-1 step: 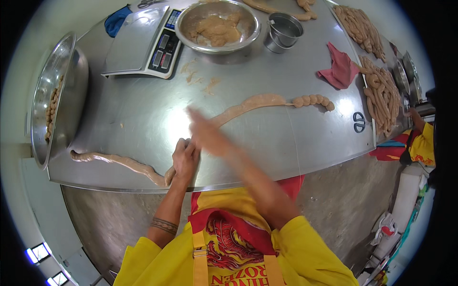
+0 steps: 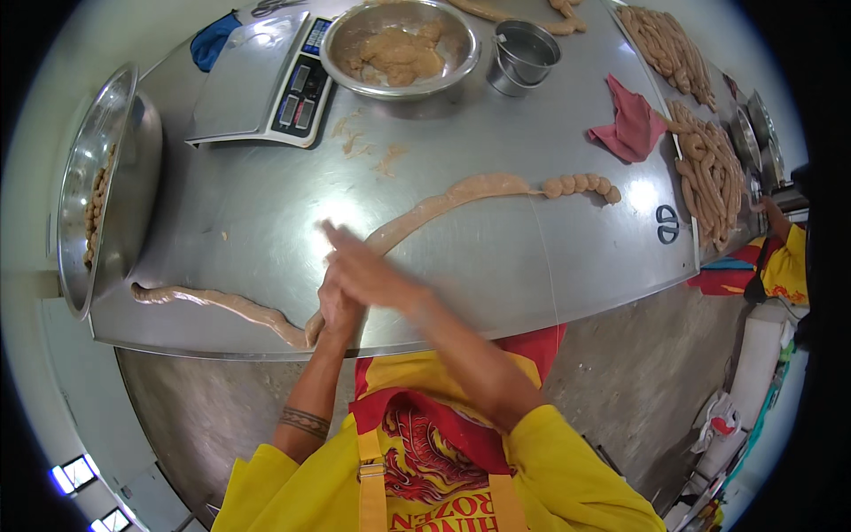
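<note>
A long raw sausage (image 2: 425,210) runs from my hands towards the right, ending in a short row of tied balls (image 2: 581,184). Its other length (image 2: 222,301) curves away to the left along the table's front edge. My left hand (image 2: 337,309) is closed round the sausage between these two stretches. Over it crosses my right hand (image 2: 370,275), with one finger stretched towards the far left; its other fingers are partly hidden and blurred. A thin string (image 2: 545,253) hangs from the neck beside the balls down over the table edge.
A digital scale (image 2: 306,97), a steel bowl (image 2: 328,53) of meat paste and small metal buckets (image 2: 514,82) stand at the back. At far left tilts a large steel basin (image 2: 142,177). Right are a pink cloth (image 2: 629,124), black scissors handles (image 2: 667,224), sausage piles (image 2: 709,177) and another person's sleeve (image 2: 789,266).
My right hand has shifted left and slightly down, crossing over my left hand. The left hand and the sausage stay almost in place.
</note>
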`<control>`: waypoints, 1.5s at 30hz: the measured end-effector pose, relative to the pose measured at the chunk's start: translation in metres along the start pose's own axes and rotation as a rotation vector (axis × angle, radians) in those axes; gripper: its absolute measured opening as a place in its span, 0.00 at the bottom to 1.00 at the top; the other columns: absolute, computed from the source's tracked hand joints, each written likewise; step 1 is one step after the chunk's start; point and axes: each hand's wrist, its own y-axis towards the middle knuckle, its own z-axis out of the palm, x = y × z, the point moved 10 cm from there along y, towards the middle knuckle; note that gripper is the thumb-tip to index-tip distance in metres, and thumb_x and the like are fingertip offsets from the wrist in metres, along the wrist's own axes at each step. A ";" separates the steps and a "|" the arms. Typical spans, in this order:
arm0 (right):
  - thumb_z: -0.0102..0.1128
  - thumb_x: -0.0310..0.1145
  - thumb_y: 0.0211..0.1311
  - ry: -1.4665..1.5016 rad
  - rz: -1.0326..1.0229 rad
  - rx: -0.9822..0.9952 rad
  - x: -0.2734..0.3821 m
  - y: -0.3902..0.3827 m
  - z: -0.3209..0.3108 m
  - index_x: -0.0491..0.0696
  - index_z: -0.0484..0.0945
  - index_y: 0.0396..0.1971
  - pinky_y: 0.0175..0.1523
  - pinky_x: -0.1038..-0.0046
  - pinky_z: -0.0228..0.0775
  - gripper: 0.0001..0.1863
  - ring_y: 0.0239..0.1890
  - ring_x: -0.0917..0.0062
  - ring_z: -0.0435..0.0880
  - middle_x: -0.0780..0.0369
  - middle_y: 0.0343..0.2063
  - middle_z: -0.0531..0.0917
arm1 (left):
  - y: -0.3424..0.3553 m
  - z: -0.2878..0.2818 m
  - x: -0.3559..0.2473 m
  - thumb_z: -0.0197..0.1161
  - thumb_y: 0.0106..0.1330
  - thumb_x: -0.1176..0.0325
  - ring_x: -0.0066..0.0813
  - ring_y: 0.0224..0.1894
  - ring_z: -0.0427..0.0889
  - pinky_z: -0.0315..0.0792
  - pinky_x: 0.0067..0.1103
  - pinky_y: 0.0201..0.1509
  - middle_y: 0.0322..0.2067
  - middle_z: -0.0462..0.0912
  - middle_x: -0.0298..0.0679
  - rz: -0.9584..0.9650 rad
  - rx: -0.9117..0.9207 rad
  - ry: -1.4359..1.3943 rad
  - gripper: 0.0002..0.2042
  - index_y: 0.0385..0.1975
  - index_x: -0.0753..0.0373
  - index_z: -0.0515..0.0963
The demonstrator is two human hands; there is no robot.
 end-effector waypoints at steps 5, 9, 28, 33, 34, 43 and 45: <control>0.44 0.40 0.81 0.187 0.077 0.096 0.000 -0.009 0.044 0.37 0.56 0.77 0.81 0.63 0.53 0.33 0.77 0.59 0.65 0.46 0.74 0.67 | 0.002 -0.006 -0.010 0.71 0.61 0.78 0.43 0.30 0.80 0.76 0.38 0.34 0.29 0.76 0.45 0.142 -0.050 0.232 0.08 0.40 0.60 0.86; 0.44 0.40 0.81 0.101 -0.063 0.065 -0.039 -0.012 0.010 0.37 0.57 0.76 0.82 0.60 0.51 0.32 0.76 0.57 0.65 0.46 0.74 0.66 | 0.011 -0.004 -0.023 0.76 0.61 0.71 0.35 0.25 0.72 0.71 0.34 0.28 0.25 0.68 0.40 0.123 -0.029 0.342 0.14 0.48 0.58 0.89; 0.41 0.49 0.82 -0.578 0.275 -0.058 -0.177 -0.072 -0.135 0.50 0.67 0.75 0.82 0.49 0.43 0.29 0.80 0.57 0.57 0.51 0.77 0.62 | 0.020 -0.012 -0.043 0.77 0.64 0.70 0.31 0.26 0.71 0.68 0.30 0.27 0.26 0.71 0.39 0.150 -0.059 0.270 0.15 0.50 0.63 0.89; 0.42 0.47 0.82 -0.646 0.413 0.028 -0.181 -0.048 -0.122 0.42 0.62 0.76 0.83 0.50 0.43 0.32 0.81 0.56 0.56 0.48 0.77 0.63 | 0.009 -0.031 -0.050 0.77 0.64 0.66 0.39 0.34 0.78 0.75 0.32 0.38 0.35 0.77 0.43 0.187 -0.042 0.429 0.18 0.51 0.67 0.87; 0.43 0.46 0.82 -0.736 0.506 0.052 -0.169 -0.045 -0.117 0.40 0.61 0.76 0.83 0.50 0.43 0.33 0.81 0.56 0.56 0.47 0.76 0.63 | 0.001 -0.037 -0.044 0.76 0.64 0.65 0.40 0.37 0.79 0.75 0.34 0.41 0.38 0.78 0.45 0.162 -0.047 0.418 0.20 0.53 0.67 0.86; 0.42 0.42 0.82 0.481 0.040 0.342 0.086 -0.029 0.087 0.36 0.46 0.79 0.84 0.60 0.44 0.37 0.82 0.50 0.51 0.43 0.78 0.55 | -0.048 -0.059 0.020 0.68 0.73 0.65 0.40 0.34 0.82 0.76 0.35 0.35 0.32 0.78 0.44 0.099 -0.126 -0.106 0.13 0.52 0.62 0.83; 0.41 0.41 0.82 0.476 0.064 0.286 0.050 -0.028 0.077 0.35 0.45 0.79 0.85 0.59 0.43 0.37 0.82 0.52 0.52 0.45 0.79 0.55 | -0.044 -0.051 0.008 0.70 0.69 0.72 0.38 0.30 0.79 0.74 0.32 0.31 0.29 0.76 0.43 0.161 -0.052 0.192 0.11 0.49 0.62 0.86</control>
